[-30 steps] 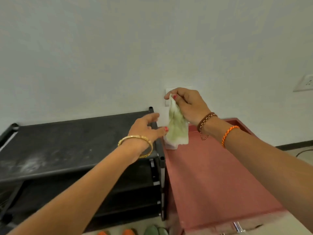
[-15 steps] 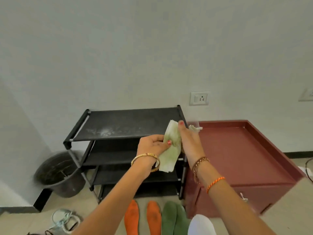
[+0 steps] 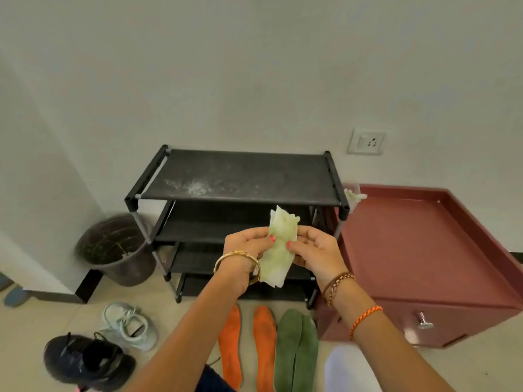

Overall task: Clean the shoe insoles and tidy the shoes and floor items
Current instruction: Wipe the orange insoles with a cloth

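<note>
A pale green wet wipe [image 3: 278, 247] hangs between my hands in front of the black shoe rack [image 3: 240, 176]. My left hand [image 3: 246, 250] pinches its left edge and my right hand [image 3: 314, 248] pinches its right edge. On the floor below lie two orange insoles [image 3: 230, 343] [image 3: 265, 346] and two green insoles [image 3: 295, 349] side by side. A light mint sneaker [image 3: 130, 325] and a dark sneaker [image 3: 85, 362] lie at the lower left.
A red-brown cabinet [image 3: 418, 250] stands right of the rack, with a wipe pack [image 3: 352, 195] at its back left corner. A dark bucket [image 3: 113, 247] sits left of the rack. A wall socket [image 3: 366, 142] is above. A white object [image 3: 348, 369] lies by the green insoles.
My view has pulled back and down from the cabinet. The wipe came away from the pack, and both hands now hold it lower, in front of the rack.
</note>
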